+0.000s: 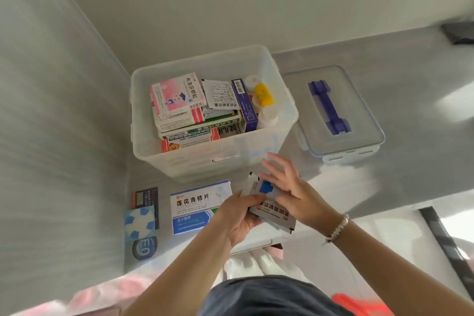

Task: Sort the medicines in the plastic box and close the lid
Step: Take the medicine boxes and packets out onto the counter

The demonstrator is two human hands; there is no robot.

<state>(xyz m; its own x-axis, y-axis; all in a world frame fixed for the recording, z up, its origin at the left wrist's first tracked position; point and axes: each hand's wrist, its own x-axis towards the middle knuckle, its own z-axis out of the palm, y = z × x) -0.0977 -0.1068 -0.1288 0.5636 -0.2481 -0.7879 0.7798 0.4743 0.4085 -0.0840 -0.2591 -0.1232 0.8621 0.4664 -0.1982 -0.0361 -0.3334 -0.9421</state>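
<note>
Thin, limp foil medicine sachets [272, 209], light and slippery, pinched at their edges in the left hand [237, 215]; right hand [284, 183] lies flat on top, fingers spread. Translucent plastic box [256, 159] stands just beyond.

Frosted translucent plastic box [179, 161]; clear glossy lid [359, 110] lying at three o'clock; matt grey countertop [384, 59]; glossy cardboard cartons [177, 92] showing inside.

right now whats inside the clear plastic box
The clear plastic box holds stacked medicine cartons, a pink carton on top, a paper sachet, a purple carton, and bottles including a yellow-capped one. Lower layers are covered.
</note>
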